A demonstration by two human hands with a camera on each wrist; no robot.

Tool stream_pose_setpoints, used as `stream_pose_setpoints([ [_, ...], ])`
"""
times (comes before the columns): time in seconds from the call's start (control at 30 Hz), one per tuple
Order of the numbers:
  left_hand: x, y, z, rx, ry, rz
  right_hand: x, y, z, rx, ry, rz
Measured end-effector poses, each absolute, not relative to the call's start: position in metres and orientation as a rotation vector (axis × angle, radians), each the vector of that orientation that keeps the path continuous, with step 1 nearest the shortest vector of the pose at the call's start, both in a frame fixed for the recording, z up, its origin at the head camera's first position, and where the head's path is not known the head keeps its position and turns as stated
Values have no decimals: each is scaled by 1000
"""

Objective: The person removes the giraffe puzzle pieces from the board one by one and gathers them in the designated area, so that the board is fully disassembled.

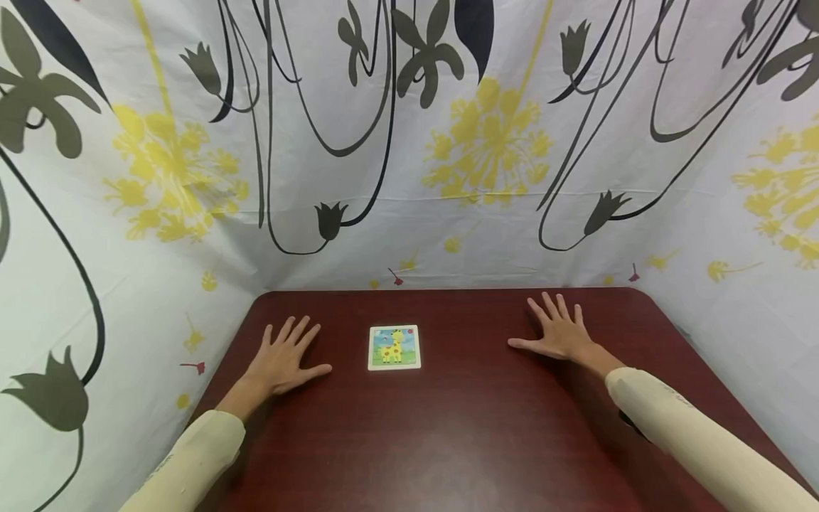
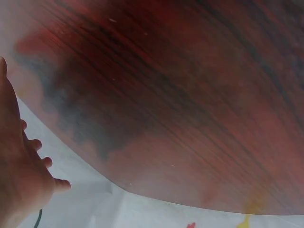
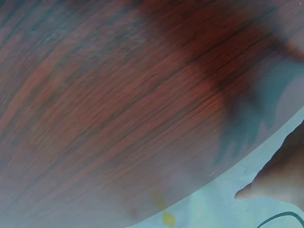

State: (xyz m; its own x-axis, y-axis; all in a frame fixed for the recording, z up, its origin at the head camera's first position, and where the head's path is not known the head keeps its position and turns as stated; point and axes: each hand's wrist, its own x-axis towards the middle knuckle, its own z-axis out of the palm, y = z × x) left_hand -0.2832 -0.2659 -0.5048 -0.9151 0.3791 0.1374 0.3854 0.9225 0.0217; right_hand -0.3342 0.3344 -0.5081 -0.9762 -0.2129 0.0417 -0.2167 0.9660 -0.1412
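A square giraffe picture tile [image 1: 394, 348] with a white border lies flat toward the back of the dark red wooden table [image 1: 409, 441]. To its left my left hand [image 1: 281, 361] is spread with straight fingers and thumb, holding nothing. Farther off on the other side, my right hand [image 1: 558, 333] is likewise spread, its thumb pointing toward the tile. In the left wrist view the left hand [image 2: 23, 166] shows at the left edge over the table's shadowed top. The right wrist view catches part of the right hand [image 3: 280, 175] at the right edge.
A white cloth [image 1: 409, 171] with grey plant shapes and yellow flowers hangs behind the table and along both sides. The table's rounded far corners meet this cloth. Light long sleeves [image 1: 198, 455] cover both forearms.
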Motion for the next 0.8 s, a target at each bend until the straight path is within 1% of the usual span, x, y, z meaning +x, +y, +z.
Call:
stream_pose_setpoints([
  [0.3,-287,-248,-501,-667,-2943,-100,-335,310,-499,375,-3097,263],
  [0.8,-295,-214,-500,-817,-2956,-124,-342,279,-501,445,-3075,241],
])
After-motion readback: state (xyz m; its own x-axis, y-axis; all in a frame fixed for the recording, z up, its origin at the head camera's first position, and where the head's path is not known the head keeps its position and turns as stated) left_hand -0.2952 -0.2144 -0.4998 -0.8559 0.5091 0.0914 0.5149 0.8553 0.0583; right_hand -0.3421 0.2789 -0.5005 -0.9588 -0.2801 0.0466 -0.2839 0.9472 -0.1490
